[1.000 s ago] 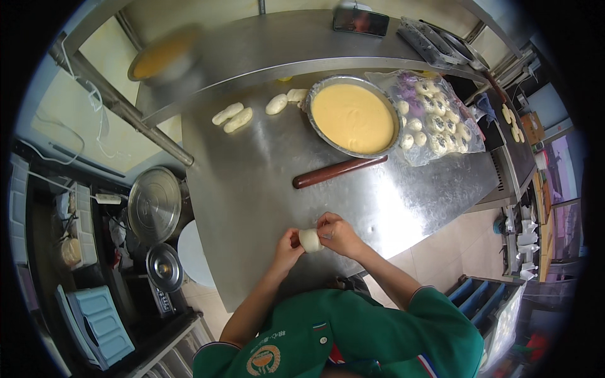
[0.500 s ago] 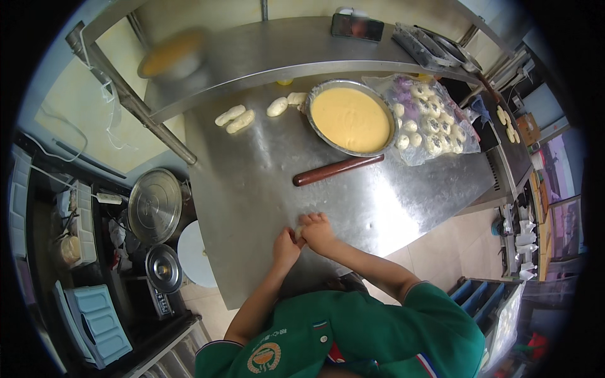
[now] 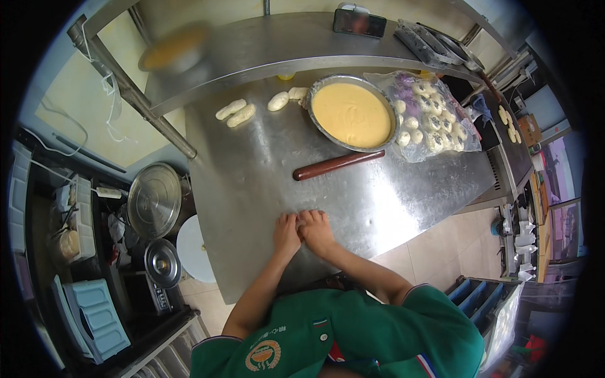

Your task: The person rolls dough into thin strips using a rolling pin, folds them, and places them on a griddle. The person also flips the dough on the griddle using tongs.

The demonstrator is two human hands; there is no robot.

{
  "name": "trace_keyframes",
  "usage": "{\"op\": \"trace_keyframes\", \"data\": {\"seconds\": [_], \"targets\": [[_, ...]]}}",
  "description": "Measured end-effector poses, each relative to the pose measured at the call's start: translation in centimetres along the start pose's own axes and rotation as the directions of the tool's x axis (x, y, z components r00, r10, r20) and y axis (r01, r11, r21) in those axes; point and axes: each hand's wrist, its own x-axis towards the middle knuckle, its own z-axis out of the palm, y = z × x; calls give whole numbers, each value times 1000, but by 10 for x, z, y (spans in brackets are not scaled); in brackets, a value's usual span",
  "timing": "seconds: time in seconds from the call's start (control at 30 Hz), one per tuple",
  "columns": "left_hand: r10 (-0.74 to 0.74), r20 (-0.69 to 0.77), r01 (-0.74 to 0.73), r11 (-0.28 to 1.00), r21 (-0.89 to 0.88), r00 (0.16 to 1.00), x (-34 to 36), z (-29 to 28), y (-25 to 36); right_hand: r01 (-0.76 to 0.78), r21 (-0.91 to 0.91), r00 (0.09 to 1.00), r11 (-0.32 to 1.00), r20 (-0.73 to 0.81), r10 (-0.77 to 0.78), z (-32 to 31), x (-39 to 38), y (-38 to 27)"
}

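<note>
My left hand (image 3: 287,234) and my right hand (image 3: 316,230) press side by side on the steel table (image 3: 252,183), thumbs close together. Their fingers are curled down over a small piece of dough, now hidden beneath them. Beyond my hands lies a dark red-brown rolling pin (image 3: 338,166), slanting up to the right. Behind it stands a wide metal bowl (image 3: 313,125) of smooth yellow batter (image 3: 351,114). Several pale oval dough pieces (image 3: 241,116) rest at the back left of the table.
To the bowl's right, clear plastic covers several round filled dough balls (image 3: 435,124). A steel shelf (image 3: 271,41) spans the back, holding a blurred bowl (image 3: 175,51), a phone (image 3: 359,23) and metal trays (image 3: 428,45). Round lids (image 3: 155,201) and a light-blue rack (image 3: 99,315) are at left.
My left hand has turned and come forward from holding the dough's end, level with the right. Both hands now cover the dough that showed between them.
</note>
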Motion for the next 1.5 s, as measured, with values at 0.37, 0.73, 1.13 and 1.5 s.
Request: {"op": "trace_keyframes", "data": {"seconds": [0.37,0.73,1.13,1.5], "targets": [[103,64,-105,994,38,993,21,16,-9,-336,827,899,451,140,414,26,-34,48],[197,228,-256,930,264,953,21,-6,8,-342,939,869,-28,328,371,40,-36,43],[337,-17,-307,835,-456,941,7,-61,93,-211,479,924,-852,382,-14,-27,-25,20],[1,-51,-49,284,-958,999,-3,-62,97,144,989,862,-28,-111,495,-89,8,-19]]}}
